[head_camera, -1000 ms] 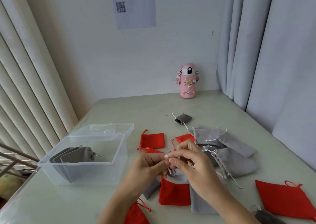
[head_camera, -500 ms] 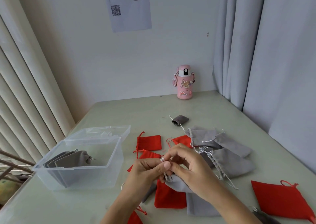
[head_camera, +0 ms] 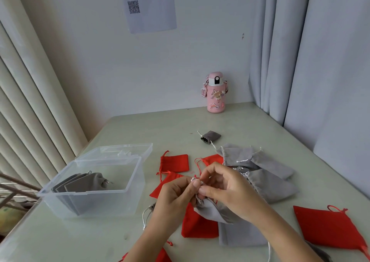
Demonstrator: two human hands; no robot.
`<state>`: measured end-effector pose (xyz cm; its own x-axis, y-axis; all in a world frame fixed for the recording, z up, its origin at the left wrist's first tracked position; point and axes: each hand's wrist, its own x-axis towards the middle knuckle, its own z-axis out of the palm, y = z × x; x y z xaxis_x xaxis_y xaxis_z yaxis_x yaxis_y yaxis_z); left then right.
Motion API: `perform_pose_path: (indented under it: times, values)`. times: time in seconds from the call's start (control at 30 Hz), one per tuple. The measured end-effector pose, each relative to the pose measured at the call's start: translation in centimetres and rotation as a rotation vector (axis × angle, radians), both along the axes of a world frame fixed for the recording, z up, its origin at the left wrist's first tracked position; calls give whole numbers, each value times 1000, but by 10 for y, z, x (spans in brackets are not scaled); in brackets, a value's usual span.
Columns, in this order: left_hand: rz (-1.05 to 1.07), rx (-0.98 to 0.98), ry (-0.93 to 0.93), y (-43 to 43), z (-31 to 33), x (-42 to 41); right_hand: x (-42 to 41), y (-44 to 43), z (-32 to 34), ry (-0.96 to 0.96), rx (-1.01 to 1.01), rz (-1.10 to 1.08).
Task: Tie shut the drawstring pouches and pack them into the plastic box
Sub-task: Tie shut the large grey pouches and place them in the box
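Pinching the drawstring (head_camera: 193,179) between fingertips, your left hand (head_camera: 176,197) and right hand (head_camera: 230,191) are meeting thumb to thumb just above the table (head_camera: 140,129). Both are curling tight on the cord at the neck of a grey pouch (head_camera: 212,210). Your fingers are covering most of the cord, so I cannot tell whether a knot is sitting there yet. The pouch is hanging from that pinch. Its gathered mouth is pointing up into your fingers and its body is trailing down toward the near right, under your right wrist. Its long axis is therefore running diagonally from the grip back toward you.

The coming move is turning, I judge, on where the plastic box (head_camera: 112,205) is standing: well to the left of the grip, with its lid (head_camera: 118,151) lying open on the far side. Packed pouches (head_camera: 84,183) are leaning inside at its left end, leaving room at the right end, the end facing your hands. Your left hand is sitting nearer the box, so it is probably the one to carry the pouch across once the tie is holding. Nothing is standing in that path.

Loose pouches are lying around the grip. One red pouch (head_camera: 198,225) is directly beneath, another red one (head_camera: 176,162) is just beyond, and a grey heap (head_camera: 250,161) is spreading to the far right. A pink bottle (head_camera: 215,92) is standing at the far wall.
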<state>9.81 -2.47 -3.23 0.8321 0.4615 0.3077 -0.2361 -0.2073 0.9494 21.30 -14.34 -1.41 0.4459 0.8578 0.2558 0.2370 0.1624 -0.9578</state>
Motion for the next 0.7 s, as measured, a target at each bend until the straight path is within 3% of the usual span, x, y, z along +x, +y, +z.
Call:
perform_pose_path:
  times: [0.7]
  values:
    - [79, 97, 90, 10, -2, -2, -13, 2, 5, -200, 5, -145]
